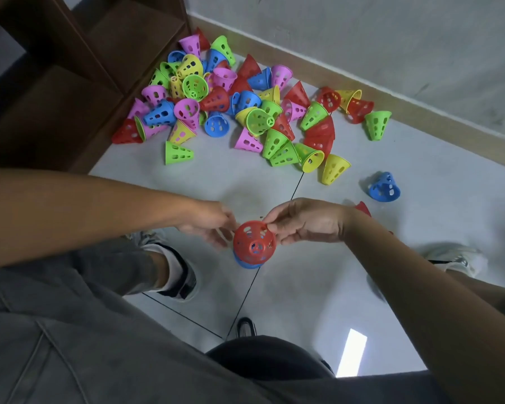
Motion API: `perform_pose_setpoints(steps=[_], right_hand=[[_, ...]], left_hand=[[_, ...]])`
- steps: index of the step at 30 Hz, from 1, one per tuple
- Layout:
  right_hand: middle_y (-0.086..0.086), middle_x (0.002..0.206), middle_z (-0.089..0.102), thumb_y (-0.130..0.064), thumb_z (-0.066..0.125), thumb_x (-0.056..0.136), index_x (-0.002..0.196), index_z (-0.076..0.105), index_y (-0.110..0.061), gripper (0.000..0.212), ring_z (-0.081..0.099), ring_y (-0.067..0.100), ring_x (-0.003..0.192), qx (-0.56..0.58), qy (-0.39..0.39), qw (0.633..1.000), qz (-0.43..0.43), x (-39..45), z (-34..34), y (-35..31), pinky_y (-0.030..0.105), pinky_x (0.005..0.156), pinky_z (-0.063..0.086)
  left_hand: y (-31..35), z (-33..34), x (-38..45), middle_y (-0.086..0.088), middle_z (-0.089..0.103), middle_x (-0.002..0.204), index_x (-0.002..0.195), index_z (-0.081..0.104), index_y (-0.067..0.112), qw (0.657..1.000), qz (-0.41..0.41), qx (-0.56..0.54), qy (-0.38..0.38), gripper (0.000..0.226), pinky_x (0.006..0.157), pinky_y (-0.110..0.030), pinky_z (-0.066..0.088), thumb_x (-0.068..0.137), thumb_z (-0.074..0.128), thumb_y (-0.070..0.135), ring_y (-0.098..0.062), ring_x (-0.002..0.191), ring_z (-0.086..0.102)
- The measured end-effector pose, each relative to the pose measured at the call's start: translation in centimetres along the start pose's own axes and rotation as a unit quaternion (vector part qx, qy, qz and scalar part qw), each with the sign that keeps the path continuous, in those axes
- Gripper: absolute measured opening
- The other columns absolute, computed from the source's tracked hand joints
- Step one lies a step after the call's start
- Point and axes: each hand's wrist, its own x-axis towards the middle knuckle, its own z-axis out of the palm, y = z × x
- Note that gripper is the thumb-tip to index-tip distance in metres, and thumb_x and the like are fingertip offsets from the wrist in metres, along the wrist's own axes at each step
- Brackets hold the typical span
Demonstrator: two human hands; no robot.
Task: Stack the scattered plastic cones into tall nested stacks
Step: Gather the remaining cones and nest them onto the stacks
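Our right hand (306, 221) pinches the rim of the red cone (254, 242) with thumb and fingertips. Our left hand (209, 225) touches the cone's left side; its grip we cannot tell. The red cone sits nested on a blue cone (247, 264) on the tiled floor (303, 301). The scattered cone pile (245, 106) lies far, beside the wooden shelf (56, 83).

Pale tiled floor (318, 301), dark grout lines; grey wall (362, 30) with beige skirting (420, 112); dark wooden shelving (70, 68) left.
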Motion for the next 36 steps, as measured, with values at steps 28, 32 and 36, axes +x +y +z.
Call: perform_pose_setpoints(steps=[28,32,36], right_hand=[[0.018,0.113,0.070,-0.013,0.065,0.095,0.113,0.064,-0.006,0.020,0.071,0.028,0.088,0.054,0.327,0.943,0.022,1.7,-6.1,4.7,0.029,0.076,0.056],[0.018,0.113,0.070,-0.015,0.063,0.096,0.113,0.064,-0.005,0.020,0.070,0.026,0.085,0.043,0.335,0.941,0.030,1.9,-6.3,4.9,0.030,0.075,0.056],[0.018,0.117,0.067,-0.021,0.060,0.098,0.110,0.063,-0.009,0.017,0.068,0.026,0.087,0.008,0.309,0.949,0.066,2.8,-4.8,5.6,0.037,0.083,0.057]], left_hand=[[-0.1,4.0,2.6,-0.022,0.052,0.140,0.134,0.050,0.027,0.963,-0.100,-0.241,-0.070,0.080,0.097,-0.042,0.050,0.084,0.026,0.084,-0.046,0.100,0.063],[0.6,3.0,2.9,-0.032,0.052,0.136,0.135,0.047,0.025,0.968,-0.082,-0.229,-0.067,0.075,0.095,-0.043,0.051,0.088,0.026,0.079,-0.045,0.096,0.061],[1.3,2.2,2.9,-0.035,0.056,0.125,0.137,0.042,0.027,0.977,-0.096,-0.177,-0.065,0.071,0.082,-0.032,0.057,0.089,0.031,0.078,-0.042,0.095,0.064]])
